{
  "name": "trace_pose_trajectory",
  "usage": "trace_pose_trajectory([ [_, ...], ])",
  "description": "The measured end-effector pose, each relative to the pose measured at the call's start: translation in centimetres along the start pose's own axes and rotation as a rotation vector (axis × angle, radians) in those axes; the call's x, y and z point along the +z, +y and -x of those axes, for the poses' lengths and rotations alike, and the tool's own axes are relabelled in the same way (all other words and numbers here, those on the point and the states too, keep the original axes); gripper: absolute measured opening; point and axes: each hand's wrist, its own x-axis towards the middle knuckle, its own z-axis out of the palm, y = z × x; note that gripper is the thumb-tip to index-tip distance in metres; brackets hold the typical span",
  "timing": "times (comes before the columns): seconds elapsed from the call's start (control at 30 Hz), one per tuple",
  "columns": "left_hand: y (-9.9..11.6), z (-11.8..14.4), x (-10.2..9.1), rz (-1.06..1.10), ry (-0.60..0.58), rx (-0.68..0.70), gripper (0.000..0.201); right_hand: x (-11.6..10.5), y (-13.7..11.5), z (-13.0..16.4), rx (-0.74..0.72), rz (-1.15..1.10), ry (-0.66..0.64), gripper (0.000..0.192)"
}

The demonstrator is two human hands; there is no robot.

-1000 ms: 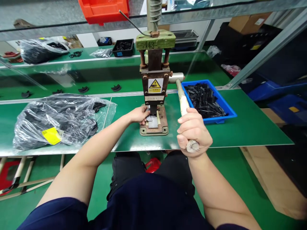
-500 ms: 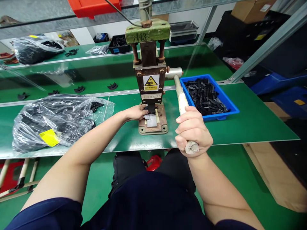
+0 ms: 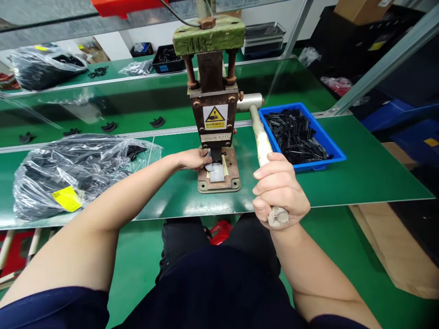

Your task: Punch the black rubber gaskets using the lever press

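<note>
Hand press (image 3: 214, 109), rusty brown frame with green top block, yellow warning label on front; stands on green workbench (image 3: 360, 173), centre, base plate bolted down. Lever handle (image 3: 262, 146), pale wrapped shaft, runs from press's right side toward the viewer; clamped in right hand (image 3: 279, 192), fingers closed fully around it, frayed end showing below the fist. Small black part (image 3: 210, 157) on base plate under the ram; pinched at its left edge by fingertips of left hand (image 3: 192, 160), hand resting against the base. Blue bin (image 3: 338, 153) of black parts, just right of the press, beside the lever. Clear plastic bag (image 3: 78, 171) of black parts with yellow label, left on the bench, well apart from the press. Loose black curved pieces (image 3: 157, 122) on the rear green surface behind.
</note>
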Motion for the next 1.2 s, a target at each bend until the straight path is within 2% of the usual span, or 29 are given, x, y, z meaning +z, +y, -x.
trace_pose_trajectory([
  [0.27,0.0,-1.0,0.2,0.153,-0.04,-0.145,0.039,0.0,0.0,0.0,-0.003,0.009,0.006,0.024],
  [0.47,-0.3,0.8,2.2,0.201,0.187,-0.133,0.037,-0.3,0.0,-0.1,0.012,0.042,-0.03,0.021],
  [0.53,-0.3,2.0,2.7,0.259,0.157,-0.083,0.039,-0.3,0.0,0.0,0.019,0.046,-0.028,0.021],
  [0.67,-1.4,4.8,2.6,0.306,-0.004,0.159,0.034,-0.4,-0.1,-0.1,0.026,0.022,-0.015,0.02],
  [0.73,-3.0,6.1,1.2,0.176,0.051,0.204,0.038,-0.4,0.1,-0.2,0.013,0.023,-0.011,0.019],
  [0.8,-5.6,7.4,-1.3,-0.052,0.253,0.139,0.036,-0.3,0.4,-0.2,-0.019,0.039,-0.004,0.022],
  [0.9,-10.9,9.5,-6.5,-0.407,0.61,-0.106,0.033,0.2,0.9,-0.3,-0.034,0.06,0.075,0.032],
  [0.97,-14.5,10.8,-10.2,-0.572,0.745,-0.288,0.038,0.5,1.0,-0.3,-0.014,0.071,0.123,0.038],
  [1.07,-18.5,12.0,-14.8,-0.736,0.761,-0.449,0.051,0.7,0.9,-0.2,0.012,0.075,0.133,0.042],
  [1.13,-19.8,11.8,-16.9,-0.811,0.713,-0.463,0.058,0.7,0.8,-0.2,0.017,0.072,0.144,0.043],
  [1.2,-20.3,11.0,-18.2,-0.863,0.673,-0.425,0.065,0.6,0.9,-0.2,0.018,0.072,0.15,0.042],
])
